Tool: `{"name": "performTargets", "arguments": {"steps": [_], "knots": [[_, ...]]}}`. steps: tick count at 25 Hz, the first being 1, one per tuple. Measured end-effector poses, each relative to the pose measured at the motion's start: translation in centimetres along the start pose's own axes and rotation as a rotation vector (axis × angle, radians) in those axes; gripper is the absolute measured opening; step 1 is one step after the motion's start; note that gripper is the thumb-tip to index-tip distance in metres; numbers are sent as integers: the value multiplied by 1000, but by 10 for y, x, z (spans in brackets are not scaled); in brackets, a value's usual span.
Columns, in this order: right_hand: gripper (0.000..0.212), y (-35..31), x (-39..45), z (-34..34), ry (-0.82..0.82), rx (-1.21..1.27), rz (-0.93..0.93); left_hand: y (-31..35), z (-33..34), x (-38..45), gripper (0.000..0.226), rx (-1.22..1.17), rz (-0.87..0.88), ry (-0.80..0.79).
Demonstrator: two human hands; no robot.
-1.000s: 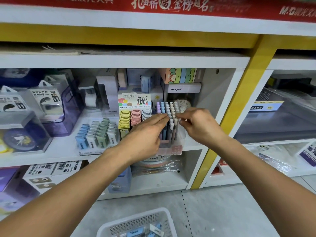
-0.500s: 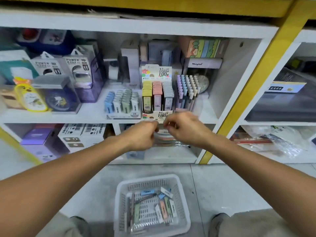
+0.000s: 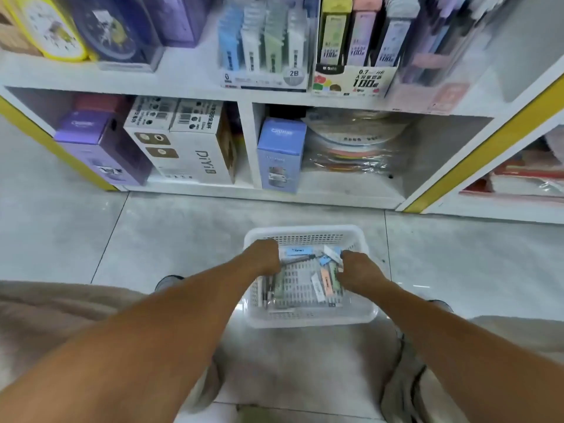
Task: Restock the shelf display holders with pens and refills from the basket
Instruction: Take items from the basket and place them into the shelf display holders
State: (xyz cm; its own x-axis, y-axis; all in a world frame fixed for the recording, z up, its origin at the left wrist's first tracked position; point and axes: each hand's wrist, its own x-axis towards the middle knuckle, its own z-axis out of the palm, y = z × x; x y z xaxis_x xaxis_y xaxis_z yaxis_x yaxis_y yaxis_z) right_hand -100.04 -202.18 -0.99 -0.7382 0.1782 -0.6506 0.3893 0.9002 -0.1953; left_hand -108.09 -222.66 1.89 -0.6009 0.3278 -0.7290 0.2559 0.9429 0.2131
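Fingers: I cannot tell how mine are set on either side; they point down into the stock and only the backs of the hands face my camera, so I can't say whether anything is pinched yet.
Left hand (image 3: 265, 258): I have it at the far-left corner of the basket, above a dark pen (image 3: 297, 260) that lies slantwise across the bottom. I judge that pen to be its target.
Right hand (image 3: 357, 270): I have it over the right side, touching or just above a cluster of flat refill packs (image 3: 326, 279) in blue, peach and white.
Basket (image 3: 311, 319): white, perforated, on the grey floor tiles between my feet, directly below the shelf bay, which I judge keeps the reach from stock to holder short.
Remaining stock: a thin scatter covers the bottom, with bare grid showing between items.
Display holders: the pen holder (image 3: 439, 68) sits at the right of the upper shelf, beside the lead-refill display (image 3: 354, 77) printed 0.7 and 100.
Step, as I judge it: picking the next handful to carry up.
Risk: the packs overlap, so a careless lift could drag neighbours along.
Blur: the shelf edges are smeared, so finer labels are unreadable.
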Motion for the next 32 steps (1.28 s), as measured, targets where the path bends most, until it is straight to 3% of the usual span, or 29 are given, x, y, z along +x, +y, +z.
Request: {"name": "performTargets", "arguments": {"steps": [6,11,14,18,21,25,28,29,30,32], "knots": [[37,-3,29,46,105,-25,-25,8,78,43,20,-235,-234,119],[66,-21,56,64,176,-218,-226,24,114,65,45,-207,-412,212],[74,-36,70,68,175,-387,-302,23,124,71,31,-255,-402,317],[56,-47,76,66,158,-476,-357,26,128,77,22,-236,-336,367],[48,-51,77,59,126,-548,-362,22,124,80,25,-257,-310,318],[30,-42,74,46,106,-645,-428,3,106,86,20,-585,-237,139],[15,-28,68,34,276,-523,-480,-12,89,83,1,-739,-130,130],[9,-24,65,31,338,-414,-470,-15,85,80,6,-774,-105,157],[10,-24,62,29,371,-250,-425,-15,81,77,11,-812,-84,187],[21,-29,56,28,285,217,-250,-14,76,69,13,-915,-53,213]]}}
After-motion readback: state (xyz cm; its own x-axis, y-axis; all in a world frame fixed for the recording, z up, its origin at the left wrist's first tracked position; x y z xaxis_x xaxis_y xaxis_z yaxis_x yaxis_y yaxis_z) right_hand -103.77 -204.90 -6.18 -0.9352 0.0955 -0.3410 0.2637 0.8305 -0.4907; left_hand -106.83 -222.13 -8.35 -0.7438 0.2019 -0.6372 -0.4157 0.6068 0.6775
